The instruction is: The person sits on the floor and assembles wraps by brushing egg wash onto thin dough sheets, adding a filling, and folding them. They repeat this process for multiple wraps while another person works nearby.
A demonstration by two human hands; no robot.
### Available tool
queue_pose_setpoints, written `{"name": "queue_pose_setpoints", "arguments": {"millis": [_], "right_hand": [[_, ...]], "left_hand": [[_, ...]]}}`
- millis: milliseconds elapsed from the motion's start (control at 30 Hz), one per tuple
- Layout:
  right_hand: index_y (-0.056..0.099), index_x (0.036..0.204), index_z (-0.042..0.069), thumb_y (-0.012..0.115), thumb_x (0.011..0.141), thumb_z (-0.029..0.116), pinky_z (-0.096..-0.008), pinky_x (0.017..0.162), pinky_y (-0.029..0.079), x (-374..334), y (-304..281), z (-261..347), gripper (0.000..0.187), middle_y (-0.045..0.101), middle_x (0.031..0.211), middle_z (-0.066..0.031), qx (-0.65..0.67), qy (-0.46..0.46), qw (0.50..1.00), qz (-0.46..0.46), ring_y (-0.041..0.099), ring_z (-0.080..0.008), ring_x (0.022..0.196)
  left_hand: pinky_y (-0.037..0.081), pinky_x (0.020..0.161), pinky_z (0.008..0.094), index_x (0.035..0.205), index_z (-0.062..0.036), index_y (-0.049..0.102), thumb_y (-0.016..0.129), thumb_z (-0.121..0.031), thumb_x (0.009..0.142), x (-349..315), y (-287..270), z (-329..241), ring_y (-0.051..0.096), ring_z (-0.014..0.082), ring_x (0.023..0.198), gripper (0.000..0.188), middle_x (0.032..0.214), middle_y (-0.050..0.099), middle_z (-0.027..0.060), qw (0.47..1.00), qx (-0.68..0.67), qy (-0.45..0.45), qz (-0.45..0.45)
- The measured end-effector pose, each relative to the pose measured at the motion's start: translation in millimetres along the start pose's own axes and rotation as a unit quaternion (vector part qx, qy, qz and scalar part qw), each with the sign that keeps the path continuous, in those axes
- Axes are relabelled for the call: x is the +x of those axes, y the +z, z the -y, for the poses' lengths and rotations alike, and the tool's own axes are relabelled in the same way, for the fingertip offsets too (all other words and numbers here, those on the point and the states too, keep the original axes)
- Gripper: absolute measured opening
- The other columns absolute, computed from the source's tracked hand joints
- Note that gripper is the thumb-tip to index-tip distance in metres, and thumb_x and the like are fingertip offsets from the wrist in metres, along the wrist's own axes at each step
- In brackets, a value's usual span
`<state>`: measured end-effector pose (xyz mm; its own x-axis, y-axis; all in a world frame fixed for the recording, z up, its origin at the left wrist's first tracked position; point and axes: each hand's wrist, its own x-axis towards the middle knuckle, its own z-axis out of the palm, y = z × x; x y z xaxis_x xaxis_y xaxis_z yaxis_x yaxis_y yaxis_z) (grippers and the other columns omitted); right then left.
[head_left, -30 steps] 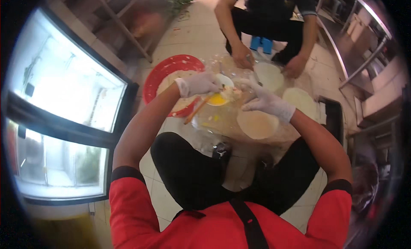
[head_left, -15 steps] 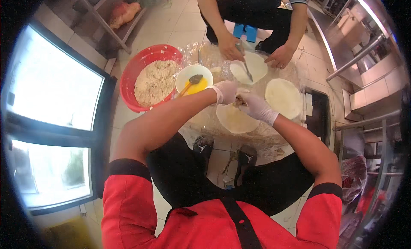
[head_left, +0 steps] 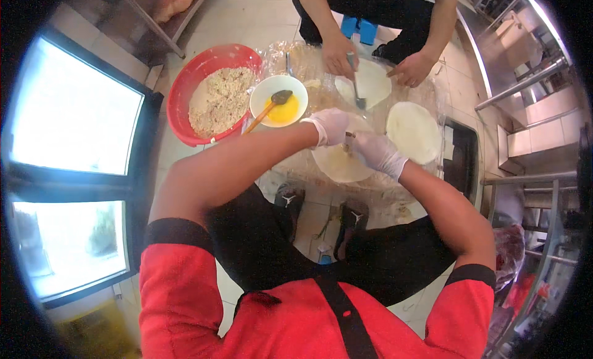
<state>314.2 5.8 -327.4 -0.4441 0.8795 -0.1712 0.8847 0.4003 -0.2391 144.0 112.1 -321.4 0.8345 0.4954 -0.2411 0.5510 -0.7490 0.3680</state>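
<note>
My left hand (head_left: 330, 125), in a thin white glove, is closed, fingertips pressed together near the right hand. My right hand (head_left: 378, 154), gloved likewise, is closed with its fingers bent inward. Between them shows a small brownish bit; fingers hide most of it and I cannot make out what it is. Both hands hover over a thin round dough sheet (head_left: 336, 167) on the plastic-covered table. Left of my left hand stands a white bowl (head_left: 257, 95) of yellow liquid, with a wooden-handled spoon (head_left: 270, 112) resting across it.
A red basin (head_left: 177, 106) of crumbly pale mixture sits at the left. Across the table, a co-worker's hand (head_left: 340, 55) holds a long-handled tool (head_left: 356, 87) over another dough sheet (head_left: 378, 81). A further dough sheet (head_left: 415, 132) lies right. Metal racks (head_left: 537, 177) line the right side.
My hands stay close together over the dough sheet, the right turned more knuckles-up. The co-worker's tool has shifted slightly on the far sheet. The whole view has shifted a little.
</note>
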Motion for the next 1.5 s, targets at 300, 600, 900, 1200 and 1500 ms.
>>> {"name": "queue_pose_setpoints", "arguments": {"millis": [300,600,900,1200,1500], "right_hand": [[0.057,0.123,0.009,0.054,0.091,0.012,-0.0466,0.069,0.055,0.2,4.6,7.2,0.033,0.067,0.096,-0.0167,-0.029,-0.064,0.997,-0.044,0.068,-0.0354,0.082],[0.066,0.105,0.003,0.058,0.086,0.01,-0.0452,0.077,0.056,8.7,23.1,-3.1,0.023,0.068,0.097,-0.022,0.02,0.007,0.999,-0.034,0.069,-0.0369,0.086],[0.066,0.108,0.01,0.057,0.085,0.008,-0.0464,0.075,0.056,18.9,3.9,11.3,0.024,0.067,0.099,-0.0181,0.038,0.007,0.997,-0.073,0.068,-0.0358,0.09],[0.063,0.11,0.011,0.055,0.09,0.013,-0.0438,0.065,0.056,18.6,-1.4,16.9,0.022,0.067,0.092,-0.0138,-0.103,-0.037,0.994,-0.029,0.069,-0.0321,0.079],[0.062,0.104,0.007,0.056,0.087,0.012,-0.0446,0.062,0.055,21.5,15.2,8.3,0.018,0.067,0.084,-0.0174,-0.096,-0.127,0.985,-0.062,0.068,-0.0333,0.074]], "left_hand": [[0.054,0.076,0.0477,0.077,0.0019,0.072,0.06,-0.022,0.08,-11.2,-15.3,2.1,0.068,0.042,0.081,0.027,0.082,0.068,0.0252,0.998,0.021,0.037,-0.045],[0.054,0.079,0.0461,0.084,0.0028,0.072,0.066,-0.026,0.083,-22.1,-32.8,8.5,0.069,0.0406,0.089,0.03,0.087,0.069,0.0261,1.0,0.021,-0.013,-0.016],[0.054,0.08,0.0456,0.085,0.0021,0.072,0.062,-0.013,0.077,-28.3,-28.0,7.2,0.069,0.04,0.089,0.02,0.089,0.07,0.0256,0.999,0.034,0.014,-0.023],[0.054,0.082,0.0459,0.086,0.0014,0.072,0.062,-0.014,0.078,-32.1,-36.1,-2.2,0.069,0.04,0.091,0.02,0.091,0.07,0.0248,0.999,0.026,0.008,-0.021],[0.054,0.082,0.0456,0.087,0.0015,0.073,0.064,-0.014,0.077,-30.4,-34.5,-2.0,0.069,0.0398,0.092,0.02,0.091,0.07,0.0254,0.999,0.027,0.005,-0.031]]}}
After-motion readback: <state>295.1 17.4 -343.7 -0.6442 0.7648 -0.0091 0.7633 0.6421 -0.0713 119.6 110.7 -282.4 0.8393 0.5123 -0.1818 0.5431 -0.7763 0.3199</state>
